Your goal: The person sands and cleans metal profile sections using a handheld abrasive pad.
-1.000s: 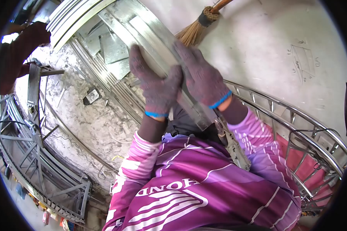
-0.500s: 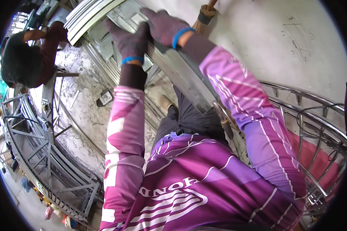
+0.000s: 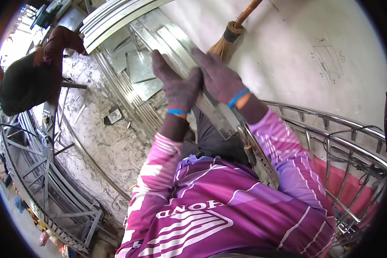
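Dark gloves with blue cuffs cover both of my hands. My left hand (image 3: 176,84) is over the long grey metal piece (image 3: 215,112), its fingers stretched toward the upper left and nothing visible in it. Beside it, my right hand (image 3: 221,79) lies along the right side of the same piece, fingers extended; whether the palm touches the metal is hard to tell. A narrow bright metal strip (image 3: 173,41) rests on the piece beyond my fingers. Flat metal sheets (image 3: 140,66) are on the floor to the left.
A broom (image 3: 232,33) leans by the pale wall at the top. Chrome railing (image 3: 327,122) stands at right. Another person (image 3: 23,84) bends at upper left, near a metal truss frame (image 3: 43,172). Long metal profiles (image 3: 112,19) curve across the top.
Both hands have moved down and to the right, back toward my body, uncovering the bright strip. The view has shifted, and the other person's head is lower and further left.
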A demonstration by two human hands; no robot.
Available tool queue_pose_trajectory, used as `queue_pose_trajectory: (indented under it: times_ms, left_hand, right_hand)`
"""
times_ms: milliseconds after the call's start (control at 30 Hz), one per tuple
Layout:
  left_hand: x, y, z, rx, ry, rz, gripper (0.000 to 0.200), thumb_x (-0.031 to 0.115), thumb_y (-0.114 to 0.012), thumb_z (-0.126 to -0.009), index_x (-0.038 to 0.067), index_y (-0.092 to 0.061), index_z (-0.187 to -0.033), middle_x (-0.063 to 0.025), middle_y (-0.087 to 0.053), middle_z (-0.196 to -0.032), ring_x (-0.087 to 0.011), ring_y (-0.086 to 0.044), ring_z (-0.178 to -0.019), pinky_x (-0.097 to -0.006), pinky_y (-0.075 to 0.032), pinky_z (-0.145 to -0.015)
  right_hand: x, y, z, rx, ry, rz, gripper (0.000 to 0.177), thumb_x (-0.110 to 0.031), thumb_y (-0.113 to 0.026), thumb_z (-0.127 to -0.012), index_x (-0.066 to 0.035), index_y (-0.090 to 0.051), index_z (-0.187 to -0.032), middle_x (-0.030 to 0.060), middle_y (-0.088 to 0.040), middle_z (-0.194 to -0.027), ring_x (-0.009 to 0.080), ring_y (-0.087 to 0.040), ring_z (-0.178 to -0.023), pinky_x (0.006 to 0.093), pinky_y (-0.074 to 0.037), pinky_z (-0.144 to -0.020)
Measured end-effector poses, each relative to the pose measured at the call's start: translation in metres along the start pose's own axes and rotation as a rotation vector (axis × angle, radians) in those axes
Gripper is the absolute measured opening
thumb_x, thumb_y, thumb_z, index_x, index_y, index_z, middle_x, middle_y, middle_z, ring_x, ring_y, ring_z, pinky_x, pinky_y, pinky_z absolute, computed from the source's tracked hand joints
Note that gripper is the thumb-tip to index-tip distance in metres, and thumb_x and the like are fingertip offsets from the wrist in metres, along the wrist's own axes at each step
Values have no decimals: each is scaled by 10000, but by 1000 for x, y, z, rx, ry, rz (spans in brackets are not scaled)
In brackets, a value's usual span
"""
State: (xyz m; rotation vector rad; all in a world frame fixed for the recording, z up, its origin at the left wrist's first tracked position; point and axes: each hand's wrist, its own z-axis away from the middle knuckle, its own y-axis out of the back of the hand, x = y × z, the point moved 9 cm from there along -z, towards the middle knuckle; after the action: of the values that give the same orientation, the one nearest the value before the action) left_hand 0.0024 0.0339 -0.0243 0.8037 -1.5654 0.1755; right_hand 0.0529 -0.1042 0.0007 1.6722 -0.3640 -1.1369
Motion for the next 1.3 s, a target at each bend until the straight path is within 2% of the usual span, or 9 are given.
queue_pose_trajectory:
  times_ms: [300,433,633,733,900,1167,1233,1267,1300]
  left_hand:
    - [-46,25,-157,101,-3,-165,1248,389,-849,-762,-51,-77,-1637,-316,-263,-1656,-409,-311,-1539,-387,-256,-1265]
    - [-41,22,-128,140,-117,-57,1188,386,-846,-785,-98,-145,-1612,-306,-280,-1646,-421,-267,-1543,-418,-230,-1271]
    - [28,-5,32,-41,-512,-220,1063,238,-794,-770,-20,-218,-1626,-308,-306,-1616,-492,-257,-1527,-564,-257,-1250]
    - [35,-4,62,-108,-336,-128,1073,243,-785,-776,-30,-192,-1628,-310,-293,-1620,-502,-253,-1524,-564,-256,-1251]
    - [-1,-1,-16,13,-361,-140,1187,349,-827,-749,-55,-136,-1625,-315,-249,-1638,-483,-225,-1540,-534,-253,-1258]
    - [-48,14,-140,-26,-41,81,1188,371,-916,-757,-106,-222,-1595,-278,-298,-1654,-343,-319,-1531,-372,-258,-1251]
    - [-50,11,-117,12,-40,78,1150,401,-863,-766,-79,-232,-1598,-303,-353,-1624,-400,-340,-1527,-406,-268,-1261]
    - [-46,7,-101,-23,-74,29,1121,362,-852,-774,-77,-232,-1597,-299,-354,-1616,-403,-337,-1521,-416,-267,-1262]
    - [-40,6,-81,-53,-108,-19,1092,323,-842,-782,-75,-232,-1596,-295,-356,-1607,-406,-334,-1515,-425,-266,-1262]
  right_hand:
    - [-27,-46,-183,-197,89,375,572,-270,-501,-1020,-236,-382,-1579,307,-596,-1281,518,-657,-1074,561,-549,-953]
    - [-15,-26,-145,-79,-19,-28,638,-244,-556,-975,-186,-394,-1589,312,-514,-1482,474,-655,-1191,534,-540,-1015]
    - [-9,10,34,-28,25,56,604,-211,-581,-985,-214,-397,-1560,274,-548,-1313,435,-700,-996,489,-626,-755]
    - [1,13,75,8,54,17,613,-191,-577,-984,-199,-384,-1566,238,-570,-1193,429,-697,-932,461,-631,-737]
    - [3,-8,-12,5,182,13,630,-205,-545,-995,-198,-340,-1590,235,-615,-1241,438,-697,-950,509,-615,-811]
    - [-43,-61,-155,45,495,639,301,-183,-570,-958,-87,-805,-1120,196,-538,-1537,400,-701,-1126,513,-556,-969]
    - [-34,-60,-127,-180,376,707,446,-193,-606,-942,-118,-680,-1375,254,-516,-1530,423,-688,-1147,516,-551,-986]
    - [-16,-24,-100,-113,84,51,660,-216,-633,-938,-176,-457,-1573,336,-465,-1520,450,-676,-1149,531,-555,-977]
    - [-12,-19,-74,-1,138,93,584,-169,-552,-999,-219,-421,-1565,266,-594,-1216,449,-676,-1020,495,-601,-834]
